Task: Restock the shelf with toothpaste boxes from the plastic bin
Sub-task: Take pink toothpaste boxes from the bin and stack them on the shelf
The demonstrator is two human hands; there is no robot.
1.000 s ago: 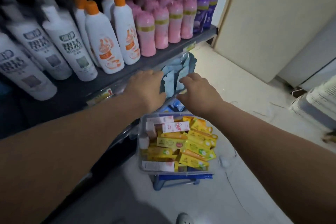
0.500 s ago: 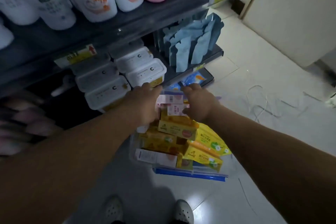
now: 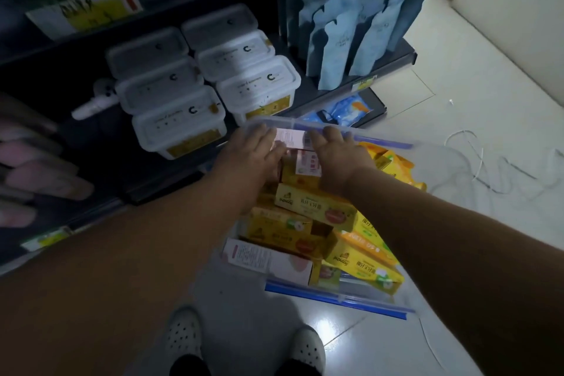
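Note:
A clear plastic bin (image 3: 378, 141) with blue edges stands on the floor in front of the dark shelf (image 3: 320, 94). It is filled with yellow toothpaste boxes (image 3: 314, 207), and a pink-and-white box (image 3: 265, 259) lies at its near left. Both arms reach to the bin's far end. There my left hand (image 3: 253, 152) and my right hand (image 3: 338, 156) grip the two ends of pink-and-white toothpaste boxes (image 3: 291, 138), fingers curled down round them. How many boxes they hold is hidden.
White lidded tubs (image 3: 180, 122) fill the low shelf just left of the bin, with blue pouches (image 3: 345, 49) standing to their right. Blurred pink bottles (image 3: 33, 174) are at the left edge. A white cable (image 3: 476, 162) lies on the tiled floor. My shoes (image 3: 183, 336) are below.
The view has tilted down from the bottle shelf to the bin. Both hands have dropped from shelf height into the bin's far end and closed on the pink-and-white boxes.

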